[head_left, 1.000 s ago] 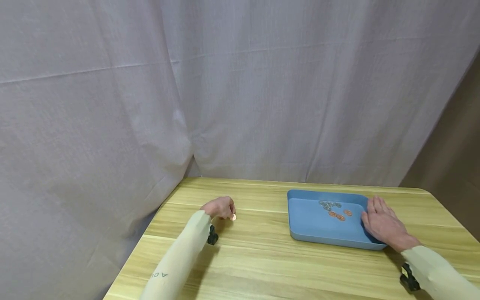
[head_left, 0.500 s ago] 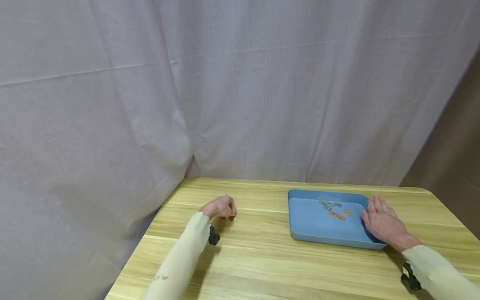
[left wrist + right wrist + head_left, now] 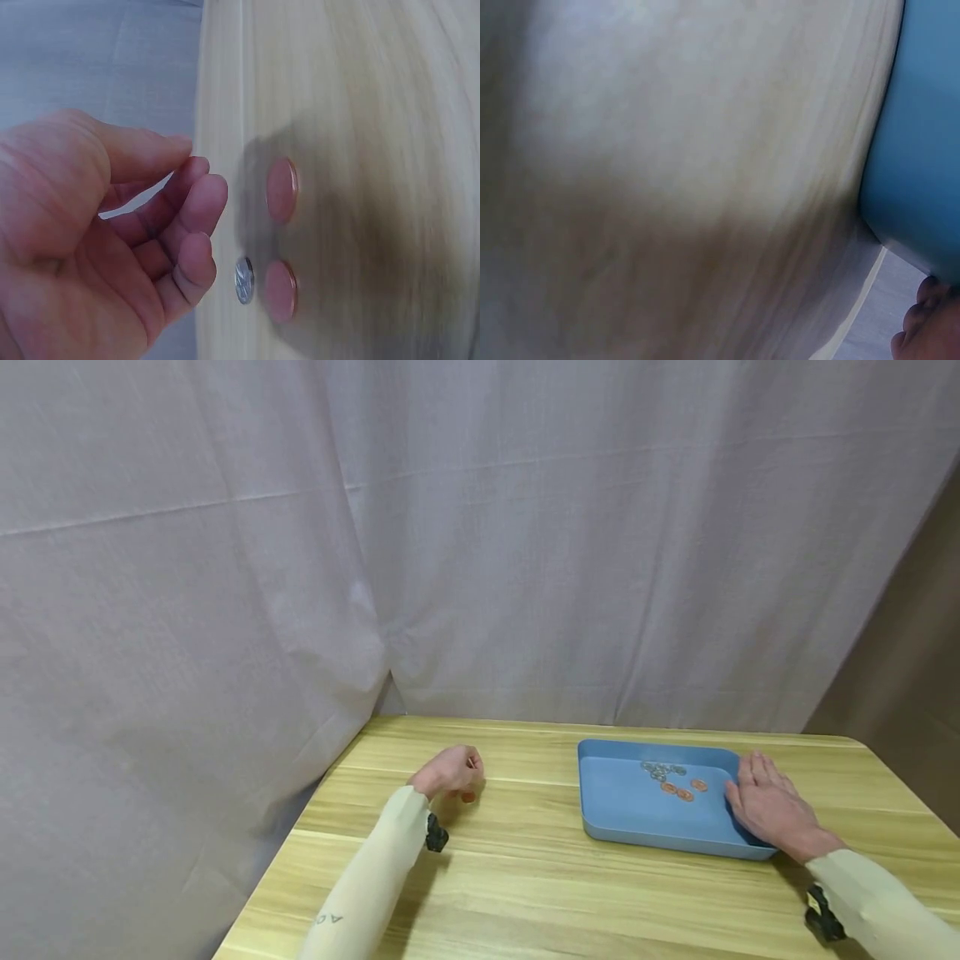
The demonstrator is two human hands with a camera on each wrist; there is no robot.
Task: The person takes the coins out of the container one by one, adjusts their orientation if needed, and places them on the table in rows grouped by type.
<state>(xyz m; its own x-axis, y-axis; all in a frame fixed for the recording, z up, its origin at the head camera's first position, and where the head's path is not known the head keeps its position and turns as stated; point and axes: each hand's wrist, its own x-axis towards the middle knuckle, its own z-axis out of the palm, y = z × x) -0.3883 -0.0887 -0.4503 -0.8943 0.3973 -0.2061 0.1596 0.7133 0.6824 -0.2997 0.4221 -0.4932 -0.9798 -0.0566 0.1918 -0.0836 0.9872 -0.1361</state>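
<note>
My left hand [image 3: 450,768] hovers just over the left part of the table. In the left wrist view that hand [image 3: 127,225] has its fingers curled, with the thumb tip close to the index fingertip; whether a coin sits between them is hidden. Beneath it lie two copper coins, an upper one [image 3: 282,190] and a lower one [image 3: 281,292], and one silver coin [image 3: 244,280]. My right hand [image 3: 772,806] rests with extended fingers on the right rim of a blue tray [image 3: 626,831]. Inside the tray are copper coins [image 3: 685,795] and several silver coins [image 3: 658,776].
The pale wood table [image 3: 517,877] reaches back to a grey curtain [image 3: 510,568], which also hangs along the left edge. A brown surface [image 3: 900,652] stands at the far right. Each wrist carries a small black camera, the left one [image 3: 437,833] near the table.
My left hand has risen slightly and shifted right from the coins, and a copper coin now shows in shadow below it. My right hand and the tray have stayed in place.
</note>
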